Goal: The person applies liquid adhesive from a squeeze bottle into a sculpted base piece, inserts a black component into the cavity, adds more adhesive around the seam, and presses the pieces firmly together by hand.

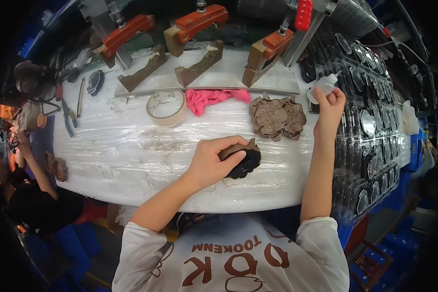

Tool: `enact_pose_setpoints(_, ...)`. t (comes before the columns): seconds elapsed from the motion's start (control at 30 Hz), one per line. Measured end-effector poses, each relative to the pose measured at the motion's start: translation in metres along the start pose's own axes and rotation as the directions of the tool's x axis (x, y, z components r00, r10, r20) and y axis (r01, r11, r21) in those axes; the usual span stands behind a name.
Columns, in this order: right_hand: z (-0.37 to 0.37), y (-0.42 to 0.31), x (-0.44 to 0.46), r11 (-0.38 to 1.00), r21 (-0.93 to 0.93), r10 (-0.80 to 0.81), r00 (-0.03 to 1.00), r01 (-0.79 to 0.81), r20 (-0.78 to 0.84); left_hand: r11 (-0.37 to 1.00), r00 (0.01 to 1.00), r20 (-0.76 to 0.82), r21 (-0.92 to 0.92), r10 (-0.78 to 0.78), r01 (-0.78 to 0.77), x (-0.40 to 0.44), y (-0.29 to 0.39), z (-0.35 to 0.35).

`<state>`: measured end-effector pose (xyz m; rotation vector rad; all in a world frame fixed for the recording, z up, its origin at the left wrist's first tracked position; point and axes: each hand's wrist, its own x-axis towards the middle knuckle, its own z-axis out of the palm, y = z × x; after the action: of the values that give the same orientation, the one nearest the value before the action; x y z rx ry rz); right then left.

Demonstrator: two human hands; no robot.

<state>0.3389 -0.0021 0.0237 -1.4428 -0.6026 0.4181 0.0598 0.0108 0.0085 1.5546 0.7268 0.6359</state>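
My left hand [214, 159] grips a brown, scalloped-edged piece with a black underside [246, 165] above the plastic-covered table. Its fingers wrap the rim and the thumb lies along the black face. Out to the right, my right hand [330, 104] holds a small white squeeze bottle [324, 85] with a narrow nozzle. Beyond my left hand, a cluster of similar brown, rough-textured pieces [277, 117] lies on the table. A roll of tape [166, 108] and a pink cloth [214, 100] sit to its left.
Orange clamps [197, 22] on metal posts stand over a board [219, 80] at the back. Stacked clear trays with dark parts [367, 121] line the right side. Pliers [68, 118] lie at left, where another person [31, 190] works beside the table.
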Motion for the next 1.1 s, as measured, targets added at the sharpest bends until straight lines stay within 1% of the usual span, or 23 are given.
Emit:
enact_pose_setpoints(0.03, 0.008, 0.004, 0.002, 1.0, -0.022, 0.019, 0.999, -0.019, 0.033, 0.999, 1.0, -0.005, 0.052, 0.016, -0.016, 0.001, 0.001, 0.0)
enact_pose_setpoints(0.07, 0.01, 0.018, 0.007, 1.0, -0.024, -0.011, 0.997, 0.013, 0.079, 0.998, 1.0, -0.009, 0.057, 0.024, -0.024, 0.002, 0.001, 0.0)
enact_pose_setpoints(0.17, 0.01, 0.038, 0.013, 0.997, -0.068, -0.021, 0.983, 0.034, 0.184, 0.999, 1.0, 0.0, 0.049, 0.012, -0.012, 0.003, -0.001, -0.003)
enact_pose_setpoints(0.2, 0.01, 0.04, 0.014, 0.997, -0.064, -0.025, 0.981, 0.038, 0.191, 1.0, 1.0, 0.005, 0.03, 0.001, -0.001, 0.003, -0.002, -0.004)
enact_pose_setpoints(0.27, 0.008, 0.033, 0.004, 0.988, -0.034, -0.148, 0.985, 0.151, 0.085, 1.0, 1.0, 0.009, 0.007, -0.016, 0.016, 0.002, -0.003, -0.005)
enact_pose_setpoints(0.33, 0.001, -0.002, -0.022, 0.935, -0.158, -0.328, 0.943, 0.316, -0.053, 0.999, 0.999, 0.015, -0.036, -0.039, 0.04, 0.004, -0.004, -0.007)
enact_pose_setpoints(0.37, 0.004, -0.018, -0.046, 0.958, -0.092, -0.28, 0.956, 0.272, -0.088, 0.999, 0.999, 0.0, -0.036, -0.038, 0.038, 0.005, -0.002, -0.009)
enact_pose_setpoints(0.4, 0.002, -0.025, -0.068, 0.946, -0.14, -0.27, 0.951, 0.291, 0.153, 0.998, 1.0, 0.007, -0.052, -0.022, 0.022, 0.005, 0.001, -0.011)
enact_pose_setpoints(0.43, 0.009, -0.033, -0.089, 0.958, -0.123, -0.182, 0.88, 0.259, 0.439, 0.998, 1.0, 0.019, -0.069, -0.009, 0.01, 0.004, 0.002, -0.011)
enact_pose_setpoints(0.47, 0.018, -0.037, -0.106, 0.968, -0.117, -0.084, 0.725, 0.222, 0.683, 0.997, 1.0, 0.018, -0.07, -0.015, 0.016, 0.003, 0.003, -0.01)
enact_pose_setpoints(0.53, 0.029, -0.022, -0.124, 0.992, -0.122, 0.119, 0.646, -0.04, 0.754, 0.987, 0.988, -0.01, -0.047, 0.156, -0.156, 0.004, 0.004, -0.011)
enact_pose_setpoints(0.57, 0.03, -0.021, -0.124, 0.992, -0.121, 0.119, 0.645, -0.042, 0.755, 0.987, 0.988, -0.012, -0.046, 0.154, -0.155, 0.005, 0.004, -0.011)
enact_pose_setpoints(0.63, 0.033, -0.018, -0.124, 0.991, -0.12, 0.128, 0.633, -0.055, 0.763, 0.976, 0.974, -0.051, -0.003, 0.219, -0.219, 0.004, 0.004, -0.011)
enact_pose_setpoints(0.67, 0.035, -0.016, -0.127, 0.99, -0.124, 0.136, 0.623, -0.063, 0.77, 0.978, 0.976, -0.061, -0.004, 0.208, -0.208, 0.002, 0.004, -0.011)
enact_pose_setpoints(0.73, 0.04, -0.008, -0.131, 0.987, -0.027, 0.138, 0.735, -0.161, 0.664, 0.961, 0.957, -0.106, 0.084, 0.27, -0.262, 0.003, 0.003, -0.01)
enact_pose_setpoints(0.77, 0.042, -0.004, -0.131, 0.985, -0.031, 0.146, 0.729, -0.169, 0.669, 0.964, 0.959, -0.113, 0.083, 0.261, -0.253, 0.004, 0.0, -0.008)
enact_pose_setpoints(0.83, 0.045, 0.005, -0.131, 0.991, -0.031, 0.12, 0.751, -0.132, 0.649, 0.958, 0.944, -0.176, 0.114, 0.279, -0.262, 0.006, -0.007, -0.004)
enact_pose_setpoints(0.87, 0.048, 0.005, -0.13, 0.988, -0.037, 0.137, 0.745, -0.149, 0.653, 0.963, 0.948, -0.18, 0.113, 0.262, -0.244, 0.008, -0.008, -0.003)
enact_pose_setpoints(0.93, 0.05, 0.004, -0.13, 0.959, -0.008, 0.227, 0.754, -0.282, 0.616, 0.975, 0.955, -0.204, 0.086, 0.217, -0.204, 0.01, -0.009, -0.001)
enact_pose_setpoints(0.97, 0.05, 0.006, -0.13, 0.949, -0.002, 0.253, 0.759, -0.315, 0.599, 0.979, 0.959, -0.201, 0.08, 0.201, -0.188, 0.012, -0.01, 0.0)
enact_pose_setpoints(1.03, 0.05, 0.007, -0.131, 0.955, -0.02, 0.251, 0.771, -0.296, 0.585, 0.974, 0.949, -0.22, 0.092, 0.224, -0.209, 0.012, -0.012, 0.002)
enact_pose_setpoints(1.07, 0.051, 0.009, -0.13, 0.967, -0.032, 0.223, 0.772, -0.255, 0.595, 0.976, 0.952, -0.222, 0.101, 0.213, -0.195, 0.013, -0.012, 0.002)
enact_pose_setpoints(1.1, 0.052, 0.008, -0.13, 0.962, -0.004, 0.221, 0.771, -0.272, 0.597, 0.981, 0.956, -0.223, 0.094, 0.19, -0.172, 0.012, -0.013, 0.002)
